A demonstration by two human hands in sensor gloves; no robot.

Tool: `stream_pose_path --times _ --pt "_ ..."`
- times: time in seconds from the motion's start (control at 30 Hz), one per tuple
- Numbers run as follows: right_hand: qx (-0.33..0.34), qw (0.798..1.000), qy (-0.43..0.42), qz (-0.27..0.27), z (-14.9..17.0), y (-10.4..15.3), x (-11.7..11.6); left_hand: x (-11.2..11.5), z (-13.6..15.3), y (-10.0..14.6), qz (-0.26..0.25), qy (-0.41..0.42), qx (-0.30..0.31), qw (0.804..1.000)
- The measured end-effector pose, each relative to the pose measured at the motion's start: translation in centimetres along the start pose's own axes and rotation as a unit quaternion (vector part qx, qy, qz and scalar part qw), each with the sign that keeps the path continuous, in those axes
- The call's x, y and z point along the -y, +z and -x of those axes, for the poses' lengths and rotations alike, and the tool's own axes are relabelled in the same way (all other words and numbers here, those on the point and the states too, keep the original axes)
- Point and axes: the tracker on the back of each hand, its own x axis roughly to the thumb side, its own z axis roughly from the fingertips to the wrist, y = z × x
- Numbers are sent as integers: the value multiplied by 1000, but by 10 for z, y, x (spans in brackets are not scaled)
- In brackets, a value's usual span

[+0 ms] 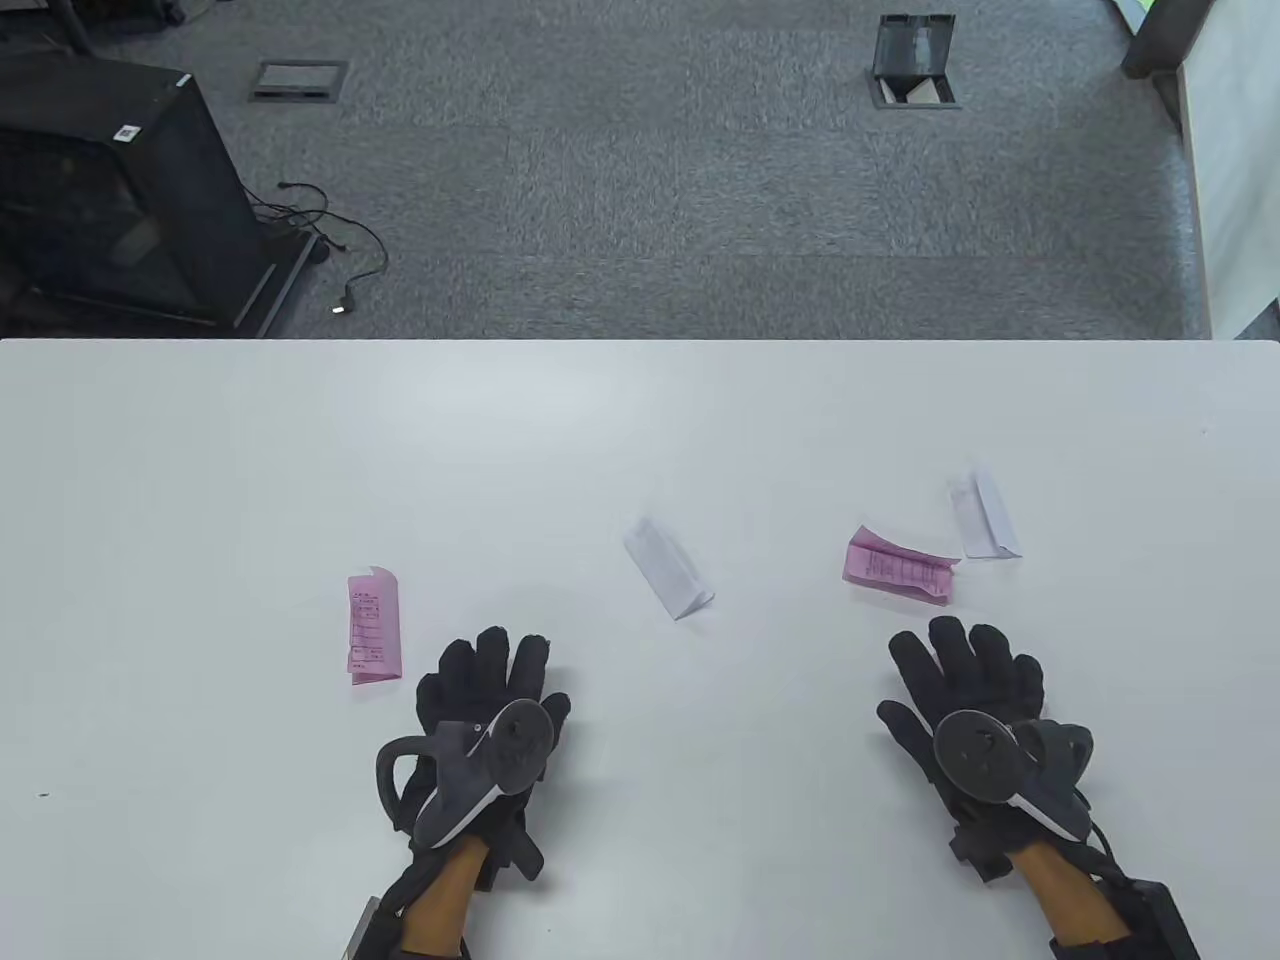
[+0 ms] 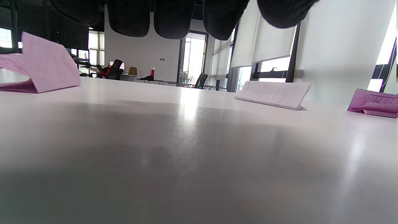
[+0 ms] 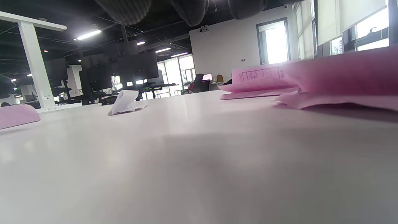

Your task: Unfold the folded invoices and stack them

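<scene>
Several folded invoices lie on the white table. A pink one lies at the left, a white one in the middle, a second pink one at the right and a second white one just beyond it. My left hand rests flat and open on the table, right of the left pink invoice and holding nothing. My right hand also lies flat and open, just in front of the right pink invoice. The middle white invoice shows in both wrist views.
Beyond the table's far edge is grey carpet with a black cabinet, a loose cable and floor boxes. Bare table surface lies between the invoices and along the far half.
</scene>
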Motion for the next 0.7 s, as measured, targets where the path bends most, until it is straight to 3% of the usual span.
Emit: stream_pose_path --times 0.3,0.7 --pt "0 1000 5 -4 0 1 0 0 -1 2 -1 0 4 1000" --pt "0 998 9 -70 -16 -12 -9 -1 0 2 8 34 9 999"
